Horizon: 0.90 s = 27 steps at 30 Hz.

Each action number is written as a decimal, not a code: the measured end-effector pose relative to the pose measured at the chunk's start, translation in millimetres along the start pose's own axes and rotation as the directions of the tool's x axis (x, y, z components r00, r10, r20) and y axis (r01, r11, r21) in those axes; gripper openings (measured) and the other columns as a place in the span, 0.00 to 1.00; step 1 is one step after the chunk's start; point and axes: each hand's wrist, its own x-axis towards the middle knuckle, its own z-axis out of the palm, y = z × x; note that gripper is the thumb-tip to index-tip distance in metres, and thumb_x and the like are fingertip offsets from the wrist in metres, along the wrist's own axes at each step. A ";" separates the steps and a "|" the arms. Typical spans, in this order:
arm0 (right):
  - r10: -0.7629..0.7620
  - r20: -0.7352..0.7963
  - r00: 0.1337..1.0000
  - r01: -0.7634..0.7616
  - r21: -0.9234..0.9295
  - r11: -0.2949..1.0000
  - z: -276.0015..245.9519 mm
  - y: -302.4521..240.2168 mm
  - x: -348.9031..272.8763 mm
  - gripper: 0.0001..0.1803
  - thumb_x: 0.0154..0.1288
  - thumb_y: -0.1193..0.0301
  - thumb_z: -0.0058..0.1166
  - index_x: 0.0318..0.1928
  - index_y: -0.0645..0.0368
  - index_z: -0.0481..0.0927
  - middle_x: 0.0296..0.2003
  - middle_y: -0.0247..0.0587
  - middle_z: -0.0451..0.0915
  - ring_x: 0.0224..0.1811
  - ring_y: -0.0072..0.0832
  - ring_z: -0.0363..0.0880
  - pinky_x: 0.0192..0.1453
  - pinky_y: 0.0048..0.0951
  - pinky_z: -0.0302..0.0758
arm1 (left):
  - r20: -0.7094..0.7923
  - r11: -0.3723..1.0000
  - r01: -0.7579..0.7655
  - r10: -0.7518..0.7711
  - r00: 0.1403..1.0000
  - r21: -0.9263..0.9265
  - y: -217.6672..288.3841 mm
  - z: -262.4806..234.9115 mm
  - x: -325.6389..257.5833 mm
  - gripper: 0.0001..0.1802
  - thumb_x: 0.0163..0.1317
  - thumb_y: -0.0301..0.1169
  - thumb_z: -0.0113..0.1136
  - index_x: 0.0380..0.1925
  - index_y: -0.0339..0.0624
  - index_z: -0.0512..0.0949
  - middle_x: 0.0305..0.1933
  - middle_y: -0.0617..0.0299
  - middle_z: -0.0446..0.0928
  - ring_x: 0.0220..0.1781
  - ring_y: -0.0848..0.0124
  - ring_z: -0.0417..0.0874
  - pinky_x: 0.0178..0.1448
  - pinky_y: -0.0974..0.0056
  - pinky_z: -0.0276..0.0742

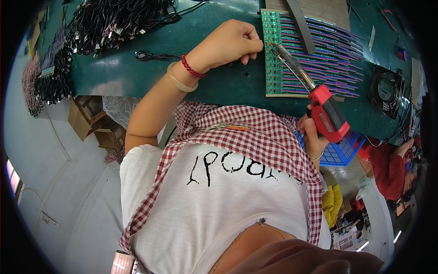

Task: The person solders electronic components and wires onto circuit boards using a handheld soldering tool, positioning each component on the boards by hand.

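Observation:
My left hand [232,42], with a red bead bracelet and a pale bangle on its wrist, is curled into a fist. Its fingertips press at the left edge of a green circuit board panel [273,73] that carries rows of purple and blue wires. I see nothing held in that hand. My right hand [312,134] grips a red soldering gun [329,114] by its handle. The gun's long metal tip [272,45] reaches up to the board's upper left part, close to my left fingertips.
The board lies on a dark green table [137,73]. Bundles of black cables [114,20] fill the upper left, and one cable loop [146,55] lies loose. A small fan [385,86], a blue basket [340,153], cardboard boxes [91,121] and a person in red [390,169] are nearby.

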 end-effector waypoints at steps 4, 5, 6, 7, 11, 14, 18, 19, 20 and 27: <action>-0.003 -0.038 0.999 0.002 -0.014 1.000 -0.2 -1.6 -0.8 0.21 0.59 0.72 0.51 0.52 0.68 0.66 0.19 0.37 0.67 0.18 0.21 0.62 0.26 0.25 0.64 | -0.002 1.000 0.023 -0.023 1.000 -0.015 1.3 -0.2 0.9 0.07 0.55 0.27 0.55 0.21 0.38 0.72 0.19 0.64 0.74 0.17 0.81 0.70 0.21 0.77 0.63; -0.003 -0.038 0.999 0.002 -0.015 1.000 0.0 -3.6 -0.2 0.21 0.59 0.72 0.51 0.52 0.68 0.66 0.19 0.37 0.67 0.18 0.21 0.62 0.26 0.25 0.64 | -0.002 1.000 0.023 -0.023 1.000 -0.015 1.3 -0.1 0.9 0.07 0.55 0.27 0.55 0.21 0.38 0.72 0.19 0.64 0.74 0.17 0.81 0.70 0.21 0.77 0.63; -0.017 -0.046 0.999 0.017 0.010 1.000 0.2 -6.4 1.0 0.22 0.60 0.71 0.51 0.52 0.68 0.66 0.19 0.37 0.67 0.18 0.21 0.62 0.25 0.25 0.64 | -0.002 0.999 0.028 -0.028 1.000 -0.020 1.3 0.1 0.7 0.07 0.55 0.27 0.55 0.21 0.38 0.72 0.19 0.64 0.74 0.17 0.82 0.70 0.20 0.77 0.63; -0.031 -0.055 0.998 0.033 0.035 0.999 0.6 -9.1 2.3 0.22 0.60 0.71 0.51 0.52 0.68 0.65 0.18 0.37 0.67 0.18 0.21 0.62 0.25 0.26 0.64 | -0.003 0.999 0.033 -0.033 0.999 -0.025 1.3 0.3 0.4 0.07 0.55 0.27 0.55 0.21 0.38 0.72 0.19 0.64 0.74 0.17 0.82 0.70 0.20 0.77 0.63; -0.072 -0.039 0.997 0.076 0.100 0.992 5.1 -17.7 7.2 0.23 0.61 0.68 0.51 0.53 0.68 0.65 0.18 0.36 0.67 0.17 0.22 0.63 0.24 0.26 0.66 | 0.002 0.999 0.041 -0.041 0.999 0.008 4.1 -1.5 -1.8 0.08 0.56 0.29 0.54 0.22 0.38 0.72 0.19 0.65 0.74 0.17 0.82 0.70 0.20 0.77 0.63; -0.087 -0.035 0.996 0.090 0.123 0.988 9.2 -21.9 9.9 0.23 0.61 0.67 0.51 0.52 0.69 0.65 0.18 0.37 0.67 0.17 0.22 0.64 0.24 0.26 0.67 | 0.034 0.996 0.018 -0.021 0.999 0.085 5.2 -5.2 -2.4 0.09 0.58 0.32 0.54 0.23 0.38 0.73 0.20 0.65 0.74 0.17 0.82 0.70 0.20 0.77 0.63; -0.069 -0.015 0.997 0.071 0.129 0.989 11.7 -22.2 11.6 0.24 0.61 0.67 0.52 0.52 0.69 0.65 0.18 0.37 0.68 0.16 0.22 0.64 0.24 0.25 0.67 | -0.011 0.997 -0.024 0.025 1.000 0.076 3.3 -6.3 1.2 0.11 0.58 0.33 0.54 0.24 0.37 0.73 0.20 0.66 0.73 0.17 0.83 0.68 0.20 0.78 0.62; -0.050 -0.001 0.999 0.050 0.118 0.992 10.9 -21.1 11.6 0.23 0.61 0.67 0.52 0.52 0.69 0.65 0.18 0.37 0.68 0.16 0.21 0.64 0.24 0.25 0.66 | -0.011 0.996 -0.072 0.073 0.997 0.050 1.4 -5.9 3.0 0.11 0.58 0.33 0.54 0.23 0.37 0.72 0.19 0.66 0.72 0.16 0.83 0.67 0.21 0.78 0.61; -0.051 0.000 0.999 0.051 0.118 0.992 10.4 -19.9 11.9 0.23 0.61 0.67 0.52 0.52 0.69 0.65 0.18 0.37 0.68 0.16 0.21 0.64 0.24 0.25 0.66 | -0.011 0.996 -0.073 0.073 0.997 0.051 1.4 -5.6 3.2 0.11 0.58 0.33 0.54 0.23 0.37 0.72 0.19 0.66 0.72 0.16 0.83 0.67 0.21 0.78 0.61; -0.059 0.016 0.998 0.058 0.028 0.998 11.1 -13.2 12.1 0.21 0.61 0.71 0.50 0.51 0.69 0.66 0.18 0.37 0.69 0.16 0.20 0.64 0.24 0.24 0.65 | -0.050 0.999 -0.040 0.040 0.998 -0.009 0.2 -2.9 5.6 0.09 0.55 0.29 0.53 0.20 0.37 0.71 0.17 0.67 0.69 0.16 0.83 0.64 0.20 0.77 0.58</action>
